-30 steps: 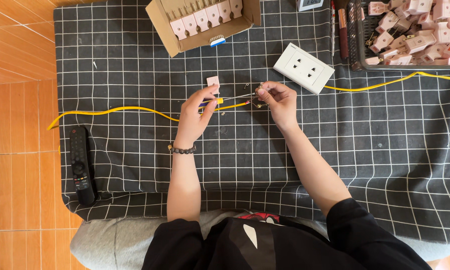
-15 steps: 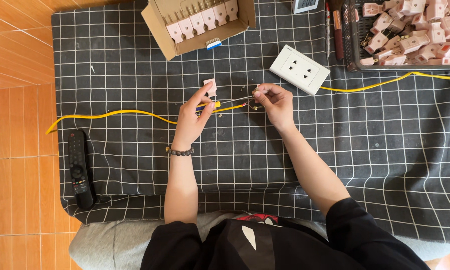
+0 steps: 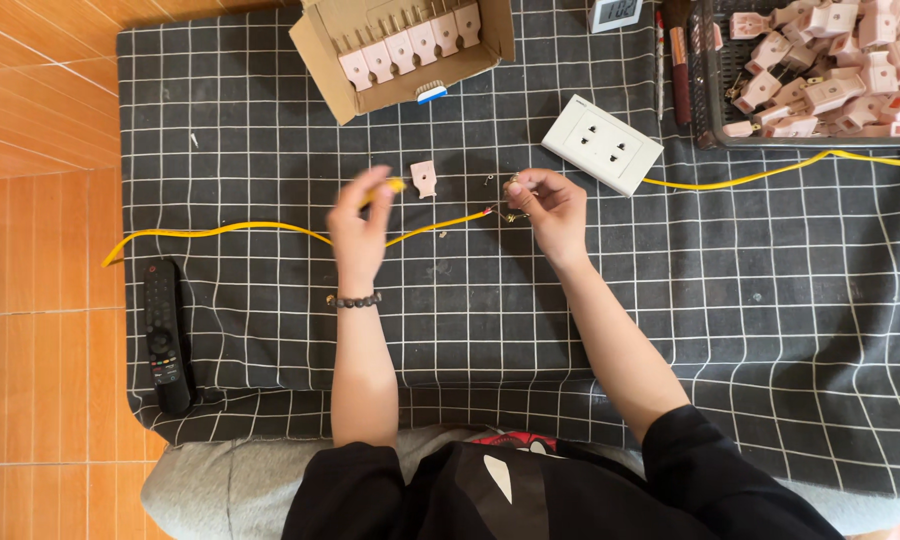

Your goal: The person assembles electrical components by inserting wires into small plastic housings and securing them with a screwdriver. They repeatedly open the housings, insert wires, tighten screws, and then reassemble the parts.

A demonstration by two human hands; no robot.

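Note:
My left hand (image 3: pixel 358 228), blurred with motion, is closed around a short yellow tool (image 3: pixel 394 186) whose tip sticks out toward a small pink plug piece (image 3: pixel 423 178) lying on the cloth. My right hand (image 3: pixel 552 208) pinches small metal parts (image 3: pixel 511 210) at the stripped end of a yellow cable (image 3: pixel 260 228), which runs off to the left across the black checked cloth (image 3: pixel 470 330). A white socket plate (image 3: pixel 602 143) lies just beyond my right hand, with a second yellow cable (image 3: pixel 770 173) leading from it to the right.
An open cardboard box (image 3: pixel 320 50) with a row of pink plugs stands at the back. At the back right is a black basket (image 3: pixel 705 90) full of pink plugs, with red-handled tools (image 3: pixel 679 60) beside it. A black remote (image 3: pixel 165 335) lies at the cloth's left edge.
My left hand has drawn back left and down, away from the pink plug piece, which now lies alone on the cloth. My right hand stays at the cable end.

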